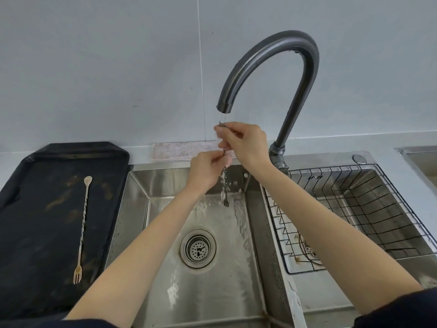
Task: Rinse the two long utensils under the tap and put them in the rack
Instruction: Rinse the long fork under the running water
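Thin, stiff, wet and probably slippery twisted metal stirrer (224,185) held upright under the tap (267,74), centre frame, both hands' fingers (220,159) pinching its upper shaft.

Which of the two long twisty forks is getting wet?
The dark one, held upright under the running tap by both hands. The pale one lies dry-looking on the black tray.

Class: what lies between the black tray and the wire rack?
In the head view, the left sink basin, where both hands hold one utensil under running water.
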{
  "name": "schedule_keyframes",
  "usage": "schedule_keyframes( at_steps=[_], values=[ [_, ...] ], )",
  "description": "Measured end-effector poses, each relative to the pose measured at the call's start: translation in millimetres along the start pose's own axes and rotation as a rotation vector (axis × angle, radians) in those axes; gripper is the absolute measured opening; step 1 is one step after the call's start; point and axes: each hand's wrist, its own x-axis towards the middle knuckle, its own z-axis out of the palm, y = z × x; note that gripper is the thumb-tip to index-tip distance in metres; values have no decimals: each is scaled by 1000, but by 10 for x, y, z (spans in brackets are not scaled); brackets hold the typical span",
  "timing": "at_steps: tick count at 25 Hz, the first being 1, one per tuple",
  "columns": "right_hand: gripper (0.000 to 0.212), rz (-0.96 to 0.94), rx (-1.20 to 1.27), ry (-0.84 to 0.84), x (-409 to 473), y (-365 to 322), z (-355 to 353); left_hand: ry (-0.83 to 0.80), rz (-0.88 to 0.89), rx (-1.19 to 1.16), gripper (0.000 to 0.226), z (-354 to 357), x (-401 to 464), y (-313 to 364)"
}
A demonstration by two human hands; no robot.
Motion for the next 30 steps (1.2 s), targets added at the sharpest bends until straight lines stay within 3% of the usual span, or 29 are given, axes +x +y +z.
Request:
schedule_keyframes(
  at_steps=[2, 4, 10, 15, 20, 26, 30],
  values=[
    [19, -14, 46, -10, 32, -17, -4, -20, -21, 74, 38, 12, 18, -58],
    [20, -30, 24, -30, 36, -8, 3, -31, -36, 91, 35, 11, 41, -93],
    [28, -18, -269, -95, -178, 355, -34, -37, 7, 101, 25, -63, 117, -24],
    [35, 243, -292, -248, -440, 863, 54, -82, -160, -359, 17, -51, 130, -75],
    [20, 301, -309, -289, -686, 1109, 125, -58, -208, -501, 25, -69, 125, -90],
    [17, 375, -311, -200, -783, 1236, 164, 22, -185, -588, 26, -131, 167, 27],
    [15, 350, -336, -122, -711, 1118, 180, -55, -164, -411, 20, 22, 36, -21]
  ],
)
